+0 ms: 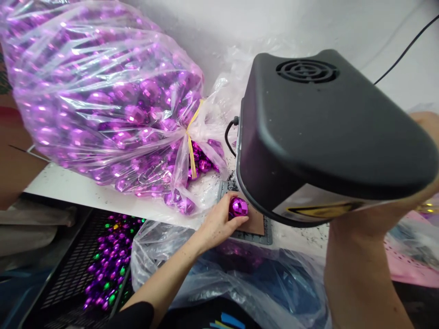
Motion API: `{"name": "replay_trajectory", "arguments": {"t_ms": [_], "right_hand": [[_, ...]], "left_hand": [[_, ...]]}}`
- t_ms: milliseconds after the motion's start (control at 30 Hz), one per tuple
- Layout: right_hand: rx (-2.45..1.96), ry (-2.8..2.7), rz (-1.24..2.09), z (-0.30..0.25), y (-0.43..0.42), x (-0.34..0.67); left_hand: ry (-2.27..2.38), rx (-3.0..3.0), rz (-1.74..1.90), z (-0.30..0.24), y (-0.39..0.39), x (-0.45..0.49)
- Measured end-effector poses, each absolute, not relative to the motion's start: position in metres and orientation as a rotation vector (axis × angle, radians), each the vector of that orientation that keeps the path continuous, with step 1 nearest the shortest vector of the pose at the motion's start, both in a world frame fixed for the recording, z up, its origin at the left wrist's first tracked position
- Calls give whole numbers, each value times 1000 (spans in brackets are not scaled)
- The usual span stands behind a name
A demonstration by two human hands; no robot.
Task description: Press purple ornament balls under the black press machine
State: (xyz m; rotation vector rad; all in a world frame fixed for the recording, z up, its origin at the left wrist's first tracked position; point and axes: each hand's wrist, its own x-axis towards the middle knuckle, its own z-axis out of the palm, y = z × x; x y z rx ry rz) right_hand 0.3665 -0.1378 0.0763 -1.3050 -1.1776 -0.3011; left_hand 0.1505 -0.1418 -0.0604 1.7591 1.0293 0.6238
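A shiny purple faceted ball is held between the thumb and fingers of my left hand. The ball sits over a brown square board on a dark grey mat. Above and to the right looms a black machine with a round vent on top and a yellow warning label on its front. My right forearm passes beneath and behind this machine. Part of my right hand shows past its right side; the fingers are hidden.
A large clear bag of purple balls, tied with yellow string, lies at left. Below it stands a black crate with purple and green beads. Clear plastic hangs along the table's front edge. A pink basket is at right.
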Motion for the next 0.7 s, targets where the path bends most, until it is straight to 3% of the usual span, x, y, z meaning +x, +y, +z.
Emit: {"name": "replay_trajectory", "arguments": {"t_ms": [433, 700], "right_hand": [[-1349, -1153, -308, 78, -138, 366], [-1323, -1184, -452, 73, -156, 362]], "left_hand": [[1256, 1944, 833, -92, -152, 188], [1250, 1902, 772, -92, -150, 188]]}}
